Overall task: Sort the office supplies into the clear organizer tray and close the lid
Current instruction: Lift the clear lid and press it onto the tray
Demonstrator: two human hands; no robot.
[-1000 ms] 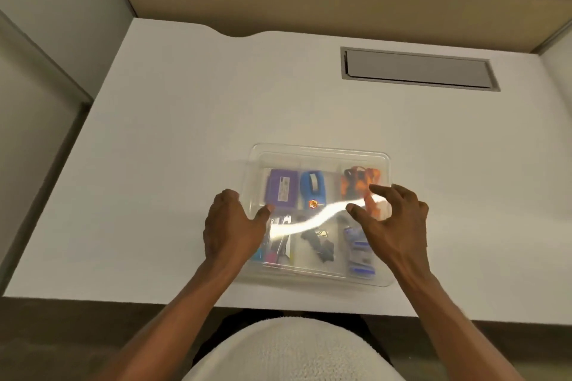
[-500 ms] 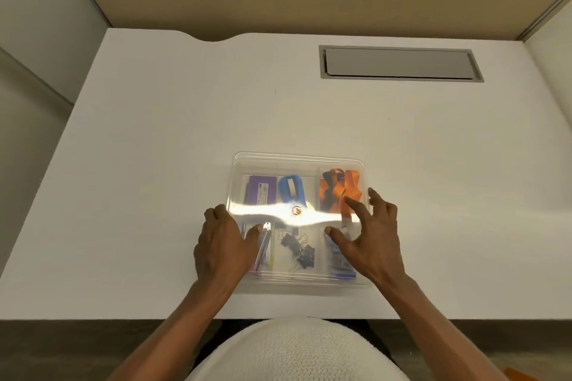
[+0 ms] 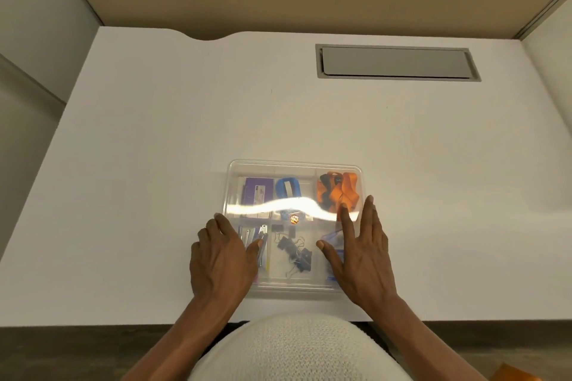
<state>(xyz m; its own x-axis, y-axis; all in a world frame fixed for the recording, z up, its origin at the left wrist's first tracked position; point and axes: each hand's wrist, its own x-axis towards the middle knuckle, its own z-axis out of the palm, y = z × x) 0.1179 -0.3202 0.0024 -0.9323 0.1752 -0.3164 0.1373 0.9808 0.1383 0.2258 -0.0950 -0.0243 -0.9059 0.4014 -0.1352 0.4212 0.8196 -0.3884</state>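
The clear organizer tray (image 3: pixel 294 165) sits near the front edge of the white desk with its clear lid (image 3: pixel 297 207) lying flat on top, glare across it. Through the lid I see a purple box (image 3: pixel 257 193), a blue item (image 3: pixel 288 187), an orange lanyard (image 3: pixel 337 190), black binder clips (image 3: pixel 294 252) and metal clips (image 3: pixel 250 235). My left hand (image 3: pixel 221 260) rests flat on the lid's left front part, fingers spread. My right hand (image 3: pixel 360 249) lies flat on the lid's right side, fingers spread. Neither hand holds anything.
The white desk (image 3: pixel 185 120) has a grey cable hatch (image 3: pixel 397 62) at the back right. Tan and grey partition walls close in the back and both sides. My white-clad torso (image 3: pixel 297 349) is at the desk's front edge.
Both hands have flattened onto the lid and pressed it down; the right hand slid toward the tray's right edge. The view shifted, so the tray sits more centred.
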